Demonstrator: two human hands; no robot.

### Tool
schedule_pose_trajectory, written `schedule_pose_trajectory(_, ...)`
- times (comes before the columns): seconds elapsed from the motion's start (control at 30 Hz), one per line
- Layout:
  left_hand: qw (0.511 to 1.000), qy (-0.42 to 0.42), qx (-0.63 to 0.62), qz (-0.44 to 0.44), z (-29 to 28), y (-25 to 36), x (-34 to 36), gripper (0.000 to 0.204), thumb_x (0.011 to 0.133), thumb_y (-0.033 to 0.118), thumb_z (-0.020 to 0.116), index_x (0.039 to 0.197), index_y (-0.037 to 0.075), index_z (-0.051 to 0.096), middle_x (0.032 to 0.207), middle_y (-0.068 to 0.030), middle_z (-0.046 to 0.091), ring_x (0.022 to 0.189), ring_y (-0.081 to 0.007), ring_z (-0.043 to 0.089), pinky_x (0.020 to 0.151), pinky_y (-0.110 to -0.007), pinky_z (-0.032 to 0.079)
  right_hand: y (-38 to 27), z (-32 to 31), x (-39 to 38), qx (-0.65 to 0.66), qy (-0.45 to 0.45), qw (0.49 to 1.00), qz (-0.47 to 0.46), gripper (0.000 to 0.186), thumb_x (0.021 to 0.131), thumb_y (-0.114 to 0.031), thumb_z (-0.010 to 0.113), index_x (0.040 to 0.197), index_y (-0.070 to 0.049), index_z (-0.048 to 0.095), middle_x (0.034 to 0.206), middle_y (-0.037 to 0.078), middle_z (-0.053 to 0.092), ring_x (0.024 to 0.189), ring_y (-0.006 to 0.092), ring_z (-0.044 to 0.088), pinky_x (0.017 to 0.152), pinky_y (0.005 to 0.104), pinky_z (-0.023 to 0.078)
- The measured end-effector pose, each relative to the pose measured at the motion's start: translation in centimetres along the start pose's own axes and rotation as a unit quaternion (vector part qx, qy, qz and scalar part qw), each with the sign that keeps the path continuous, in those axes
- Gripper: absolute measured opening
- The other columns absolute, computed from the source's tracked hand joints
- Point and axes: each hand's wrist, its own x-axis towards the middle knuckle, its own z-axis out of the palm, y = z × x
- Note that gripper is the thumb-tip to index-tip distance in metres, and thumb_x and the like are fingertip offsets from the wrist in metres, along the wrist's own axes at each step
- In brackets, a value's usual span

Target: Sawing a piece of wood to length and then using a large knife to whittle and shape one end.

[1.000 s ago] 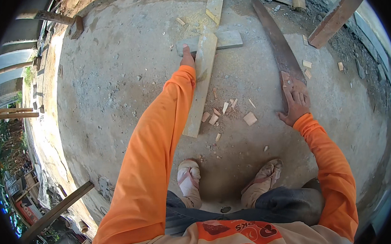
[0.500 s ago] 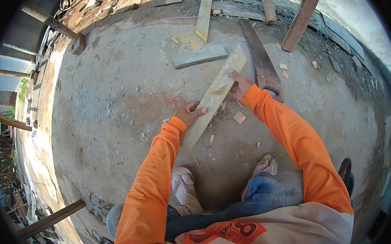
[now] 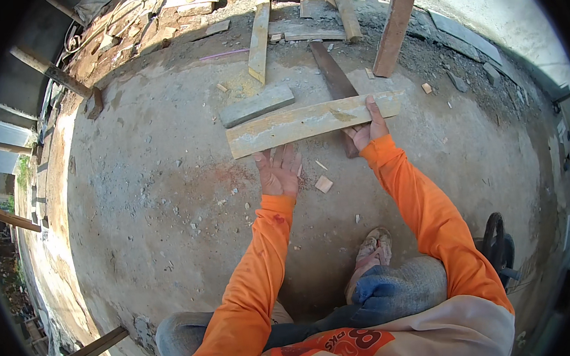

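A short wooden plank [image 3: 295, 128], pale with grey-white smears, is held up in front of me, lying nearly crosswise. My right hand [image 3: 368, 127] grips it near its right end, thumb on the upper face and fingers beneath. Palm up, my left hand [image 3: 278, 173] is at the plank's near edge toward its left end. Its fingers are stretched out, and I cannot tell whether their tips bear any of the weight. Below the plank's right part a handsaw [image 3: 333, 74] lies on the ground, its middle hidden by the wood.
A grey block [image 3: 256, 106] lies just beyond the plank. Farther off are a long board [image 3: 260, 42] beside sawdust and a leaning timber post [image 3: 396, 24]. A small wood offcut [image 3: 324, 184] is on the concrete floor [image 3: 147, 160]. A dark wheel-like object [image 3: 496, 240] stands at my right.
The plank has turned clockwise from a steep diagonal to almost crosswise. My left hand has released its thumb grip and turned palm up; my right hand has kept hold.
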Motion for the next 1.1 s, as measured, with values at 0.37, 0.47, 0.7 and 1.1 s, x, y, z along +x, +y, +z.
schedule_pose_trajectory(0.37,0.998,0.035,-0.041,0.006,0.2,0.3,2.6,0.070,0.077,0.035,0.071,0.132,0.010,0.036,0.134,-0.0114,0.039,0.127,-0.0320,0.035,0.105,-0.055,0.027,-1.1,-2.4,-2.1,-0.001,-0.041,0.998,0.047,0.061,0.080,-0.028,0.069,0.127,-0.006,0.037,0.128,0.016,0.046,0.121,0.0354,0.042,0.102,0.0544,0.032)
schedule_pose_trajectory(0.47,0.998,-0.019,-0.051,0.007,0.2,0.4,2.6,0.065,0.079,0.033,0.069,0.132,0.011,0.036,0.134,-0.0098,0.042,0.127,-0.0311,0.036,0.106,-0.055,0.027,-2.9,-3.7,-1.1,-0.014,-0.039,0.999,-0.018,0.060,0.079,-0.025,0.070,0.126,-0.006,0.038,0.128,0.015,0.047,0.121,0.0325,0.043,0.102,0.0519,0.034)
schedule_pose_trajectory(0.7,0.972,-0.229,-0.054,0.025,1.5,2.9,2.3,0.059,0.080,0.026,0.068,0.131,0.013,0.041,0.135,-0.0081,0.045,0.127,-0.0290,0.038,0.106,-0.052,0.027,-6.7,-3.0,-2.2,-0.014,-0.228,0.973,0.033,0.056,0.079,-0.025,0.070,0.124,-0.004,0.043,0.127,0.015,0.049,0.120,0.0299,0.045,0.102,0.0483,0.035)
schedule_pose_trajectory(1.1,0.938,-0.334,-0.029,0.084,3.6,7.4,0.4,0.057,0.071,0.019,0.076,0.122,0.013,0.052,0.129,-0.0075,0.050,0.124,-0.0280,0.042,0.106,-0.050,0.029,-9.7,1.6,-3.5,0.011,-0.380,0.923,0.051,0.053,0.076,-0.016,0.073,0.122,-0.007,0.048,0.126,0.013,0.051,0.122,0.0283,0.044,0.107,0.0456,0.032)
